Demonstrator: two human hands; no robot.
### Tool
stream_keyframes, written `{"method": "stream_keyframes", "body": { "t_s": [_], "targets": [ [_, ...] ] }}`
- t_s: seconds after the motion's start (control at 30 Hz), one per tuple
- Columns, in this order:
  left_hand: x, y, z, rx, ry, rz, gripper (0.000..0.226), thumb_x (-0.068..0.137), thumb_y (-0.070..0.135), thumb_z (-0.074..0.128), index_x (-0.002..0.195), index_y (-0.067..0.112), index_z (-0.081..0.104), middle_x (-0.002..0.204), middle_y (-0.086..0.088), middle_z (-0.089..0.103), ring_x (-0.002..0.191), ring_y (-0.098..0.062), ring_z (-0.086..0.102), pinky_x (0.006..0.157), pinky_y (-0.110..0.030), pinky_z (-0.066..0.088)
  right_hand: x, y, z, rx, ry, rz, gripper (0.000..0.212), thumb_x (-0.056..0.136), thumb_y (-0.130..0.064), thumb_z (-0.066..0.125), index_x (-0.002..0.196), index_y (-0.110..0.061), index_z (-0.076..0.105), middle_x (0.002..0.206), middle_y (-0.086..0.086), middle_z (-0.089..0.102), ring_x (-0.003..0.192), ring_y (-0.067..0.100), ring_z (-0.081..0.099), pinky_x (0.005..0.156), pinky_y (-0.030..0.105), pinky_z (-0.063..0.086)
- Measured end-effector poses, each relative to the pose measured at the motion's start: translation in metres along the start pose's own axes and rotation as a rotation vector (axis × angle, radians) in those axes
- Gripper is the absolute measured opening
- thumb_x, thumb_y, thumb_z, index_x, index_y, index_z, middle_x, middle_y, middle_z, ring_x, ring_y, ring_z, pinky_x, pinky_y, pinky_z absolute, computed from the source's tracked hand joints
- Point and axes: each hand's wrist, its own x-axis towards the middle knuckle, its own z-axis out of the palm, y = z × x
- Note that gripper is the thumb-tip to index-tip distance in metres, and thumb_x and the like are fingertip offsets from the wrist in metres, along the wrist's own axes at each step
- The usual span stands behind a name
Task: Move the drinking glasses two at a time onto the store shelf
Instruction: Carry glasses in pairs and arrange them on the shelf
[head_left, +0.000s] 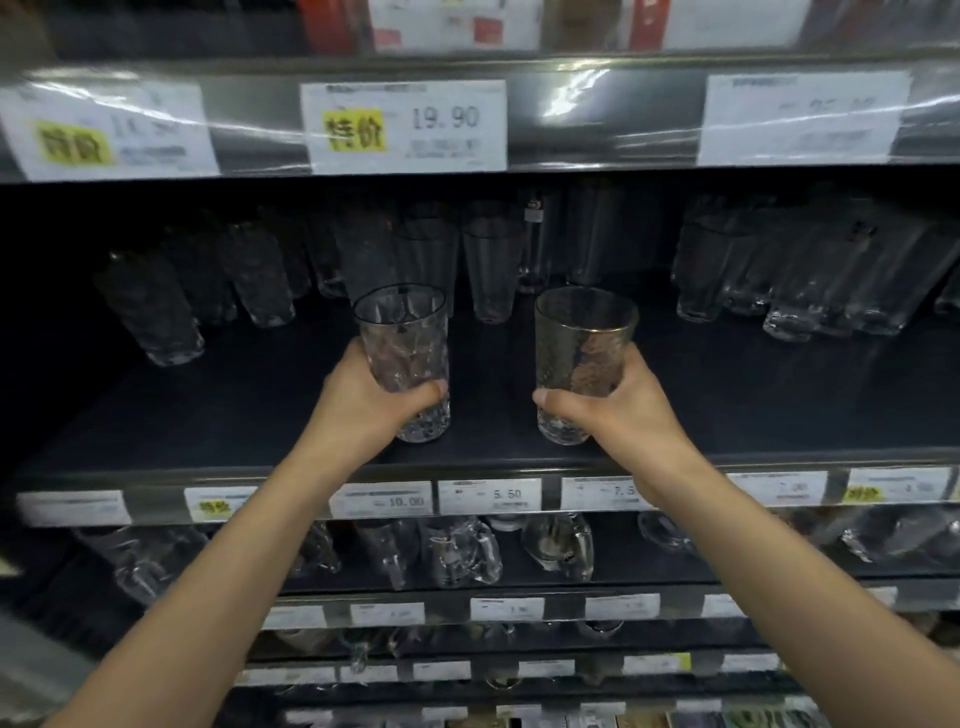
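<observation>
Left hand (371, 402): wrapping around the lower half of a clear faceted glass (404, 358), holding it upright. Right hand (618, 410): gripping a gold-rimmed glass (582, 358), also upright. Both glasses are sitting at or just above the front of the dark shelf (753, 410); contact cannot be told. Stocked glasses (488, 270) are standing at twelve o'clock behind them. A price tag (405, 124) is hanging overhead.

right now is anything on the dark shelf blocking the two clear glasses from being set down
Nothing visible does. The left hand holds a textured clear glass and the right hand a gold-rimmed clear glass over bare dark shelf; the stocked glasses stand farther back.
</observation>
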Motion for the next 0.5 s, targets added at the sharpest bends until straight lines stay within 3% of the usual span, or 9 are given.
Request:
{"method": "stream_keyframes", "body": {
  "t_s": [0.27,0.4,0.5],
  "targets": [
    [0.012,-0.038,-0.043,0.012,0.046,-0.042,0.04,0.074,0.028,0.083,0.103,0.035,0.057,0.102,0.013,0.068,0.095,-0.003,0.064,0.086,-0.025,0.05,0.007,-0.007,0.05,-0.012,0.01,0.006,0.066,0.062,-0.037,0.089,0.118,-0.033,0.054,0.107,-0.013,0.07,0.1,0.004,0.067,0.093,0.033,0.055],
    [0.029,-0.055,-0.057,0.026,0.039,-0.057,0.063,0.072,0.029,0.085,0.125,0.02,0.052,0.113,0.008,0.067,0.103,-0.009,0.064,0.091,-0.028,0.05,0.012,-0.01,0.071,-0.031,0.015,-0.004,0.063,0.063,-0.036,0.088,0.115,-0.035,0.052,0.105,-0.014,0.069,0.099,0.004,0.066,0.091,0.032,0.055],
    [0.042,-0.064,-0.065,0.017,0.017,-0.062,0.068,0.072,0.028,0.086,0.129,0.019,0.051,0.116,0.007,0.066,0.105,-0.01,0.063,0.095,-0.029,0.049,0.019,-0.013,0.084,-0.046,0.02,-0.016,0.063,0.066,-0.034,0.088,0.116,-0.033,0.051,0.105,-0.014,0.068,0.1,0.004,0.065,0.089,0.029,0.054]
  ]
}}
